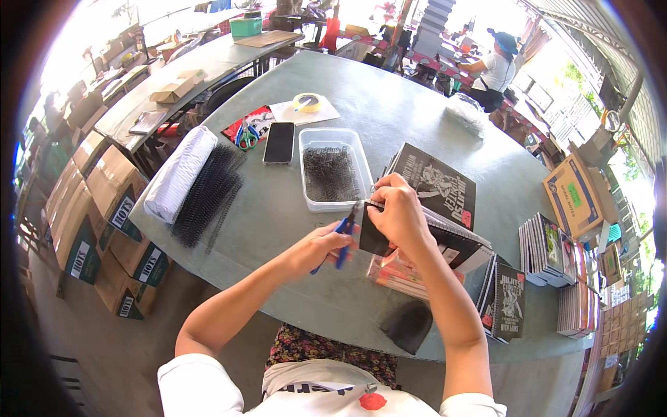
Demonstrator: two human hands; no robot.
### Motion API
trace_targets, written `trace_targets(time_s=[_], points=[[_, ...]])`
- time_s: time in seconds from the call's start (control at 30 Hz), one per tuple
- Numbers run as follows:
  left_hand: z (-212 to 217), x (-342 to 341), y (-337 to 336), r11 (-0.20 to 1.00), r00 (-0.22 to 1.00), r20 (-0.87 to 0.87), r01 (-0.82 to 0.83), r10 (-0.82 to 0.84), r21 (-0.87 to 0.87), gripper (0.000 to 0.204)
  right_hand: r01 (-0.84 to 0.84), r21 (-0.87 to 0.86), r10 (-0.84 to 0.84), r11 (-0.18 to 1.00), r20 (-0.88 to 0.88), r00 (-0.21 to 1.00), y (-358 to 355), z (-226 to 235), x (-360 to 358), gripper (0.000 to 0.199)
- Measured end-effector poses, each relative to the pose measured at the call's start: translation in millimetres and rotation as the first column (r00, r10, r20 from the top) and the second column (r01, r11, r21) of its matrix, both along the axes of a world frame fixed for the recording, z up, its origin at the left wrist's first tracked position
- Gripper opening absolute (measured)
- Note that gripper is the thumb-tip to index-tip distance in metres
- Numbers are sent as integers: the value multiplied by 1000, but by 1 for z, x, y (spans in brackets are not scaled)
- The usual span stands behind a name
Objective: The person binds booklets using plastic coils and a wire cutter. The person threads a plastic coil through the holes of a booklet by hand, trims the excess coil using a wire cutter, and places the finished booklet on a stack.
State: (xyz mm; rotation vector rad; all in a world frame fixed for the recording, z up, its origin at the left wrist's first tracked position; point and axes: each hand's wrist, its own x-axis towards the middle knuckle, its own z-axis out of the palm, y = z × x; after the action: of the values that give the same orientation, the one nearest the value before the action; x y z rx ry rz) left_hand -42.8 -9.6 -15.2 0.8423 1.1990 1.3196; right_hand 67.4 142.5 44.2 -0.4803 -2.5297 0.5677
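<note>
My left hand (316, 247) is closed around blue-handled pliers (342, 240), whose dark jaws point at the bound edge of a black spiral notebook (455, 251). Fingers bent, my right hand (399, 212) grips that notebook by its spiral edge; the fingertips hide part of the coil. Behind it lies a stack of notebooks with black covers and white figure drawings (436, 182). Just beyond the pliers stands a clear plastic tub (338, 207) holding many short black coil pieces (330, 172). Under my right wrist are reddish, plastic-wrapped notebooks (396, 274).
Long black spiral coils (208, 198) lie beside a white wrapped roll (182, 174) at the left. Farther back are a phone (278, 143), scissors (246, 137) and a tape roll (307, 103). Notebook stacks (542, 250) line the right; cartons (114, 181) stand left. Another person (495, 69) works behind.
</note>
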Motion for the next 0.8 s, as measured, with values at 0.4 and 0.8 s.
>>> trace_targets(time_s=[0.4, 0.8], points=[[3, 7, 4, 985, 776, -626, -156, 73, -78, 34, -2, 38, -2, 999, 103, 995, -4, -6, -13, 17], [-75, 15, -42, 972, -4, -988, -179, 157, 155, 50, -308, 576, 340, 757, 54, 939, -54, -21, 73, 39]])
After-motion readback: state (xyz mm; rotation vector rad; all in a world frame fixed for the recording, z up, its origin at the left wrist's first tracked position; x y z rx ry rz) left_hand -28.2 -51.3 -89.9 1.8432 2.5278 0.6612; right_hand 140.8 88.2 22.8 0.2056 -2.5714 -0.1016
